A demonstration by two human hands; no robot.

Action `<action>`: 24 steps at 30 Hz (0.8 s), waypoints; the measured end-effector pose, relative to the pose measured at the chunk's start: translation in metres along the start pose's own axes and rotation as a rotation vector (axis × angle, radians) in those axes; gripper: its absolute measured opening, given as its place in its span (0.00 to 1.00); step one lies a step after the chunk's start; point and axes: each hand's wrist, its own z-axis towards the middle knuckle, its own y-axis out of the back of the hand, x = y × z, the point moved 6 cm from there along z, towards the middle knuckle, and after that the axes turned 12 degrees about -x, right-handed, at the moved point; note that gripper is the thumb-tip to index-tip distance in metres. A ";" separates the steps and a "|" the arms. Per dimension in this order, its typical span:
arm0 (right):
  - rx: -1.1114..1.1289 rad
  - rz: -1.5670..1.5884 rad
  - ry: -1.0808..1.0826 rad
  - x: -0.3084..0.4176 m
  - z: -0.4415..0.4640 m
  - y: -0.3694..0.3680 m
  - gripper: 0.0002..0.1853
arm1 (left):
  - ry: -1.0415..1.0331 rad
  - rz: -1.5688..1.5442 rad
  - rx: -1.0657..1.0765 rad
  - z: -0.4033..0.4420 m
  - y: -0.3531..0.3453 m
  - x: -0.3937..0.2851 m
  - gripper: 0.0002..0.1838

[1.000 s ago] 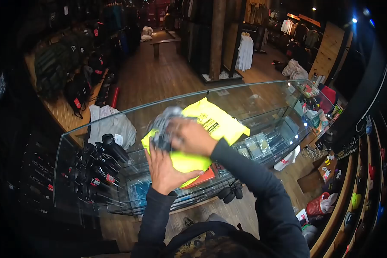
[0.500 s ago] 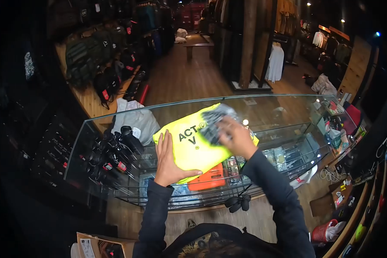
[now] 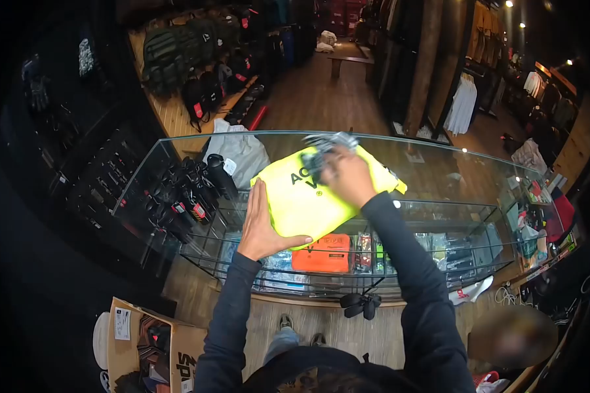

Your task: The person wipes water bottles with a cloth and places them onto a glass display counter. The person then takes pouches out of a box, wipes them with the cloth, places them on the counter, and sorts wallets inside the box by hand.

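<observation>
A bright yellow pouch-like package [image 3: 308,217] with black lettering lies on the glass counter. My left hand [image 3: 262,226] rests spread along its left and near edges, fingers stretched and thumb apart. In my right hand [image 3: 349,175] is a crumpled grey and black cloth [image 3: 314,164], pressed to the package's upper part and covering some letters. Motion smears the cloth and the fingertips, so its pattern is unclear.
The glass display counter [image 3: 432,154] spans the front, with an orange package [image 3: 321,253] inside. Black bottles [image 3: 193,190] and a whitish bag [image 3: 239,154] appear left. An open cardboard box [image 3: 187,347] stands lower left. Black backpacks [image 3: 200,98] line a wooden shelf beyond.
My right hand and the cloth have shifted up across the package, covering more of the lettering. My left hand keeps its place on the package. The head view has turned left.
</observation>
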 end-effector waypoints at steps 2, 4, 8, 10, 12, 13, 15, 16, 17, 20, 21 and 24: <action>0.145 0.342 0.207 0.072 -0.028 -0.008 0.17 | -0.047 0.121 0.038 0.002 0.001 -0.009 0.73; 0.130 0.363 0.428 0.089 -0.037 -0.002 0.17 | -0.107 0.058 0.090 -0.006 -0.009 0.004 0.69; 0.145 0.032 -0.022 0.007 0.037 -0.037 0.14 | 0.069 0.228 0.011 -0.008 -0.010 0.004 0.82; 0.264 -0.229 0.003 0.023 0.049 -0.064 0.15 | 0.089 0.230 -0.002 -0.014 -0.012 0.006 0.82; 0.277 -0.236 0.205 0.081 0.034 -0.093 0.18 | 0.116 0.250 0.001 -0.009 -0.012 0.005 0.82; 0.256 0.030 0.295 0.105 0.017 -0.101 0.19 | 0.175 0.239 0.103 -0.004 -0.006 -0.005 0.81; 0.163 0.316 0.293 0.093 0.017 -0.091 0.19 | 0.250 0.238 0.216 -0.001 -0.008 -0.007 0.80; 0.221 0.327 0.194 0.064 0.027 -0.088 0.18 | 0.194 0.342 0.074 -0.012 -0.013 0.011 0.81; 0.116 0.135 0.161 0.031 0.038 -0.089 0.17 | 0.183 0.284 0.033 -0.012 -0.012 0.010 0.82; 0.116 -0.123 -0.123 -0.001 0.049 -0.064 0.16 | 0.194 0.281 0.051 -0.011 -0.015 0.013 0.82; 0.101 -0.176 -0.155 0.014 0.037 -0.054 0.15 | 0.184 0.268 0.061 -0.010 -0.015 0.014 0.82; 0.093 0.184 0.309 0.115 -0.032 -0.022 0.15 | 0.162 0.285 0.079 -0.009 -0.022 0.016 0.81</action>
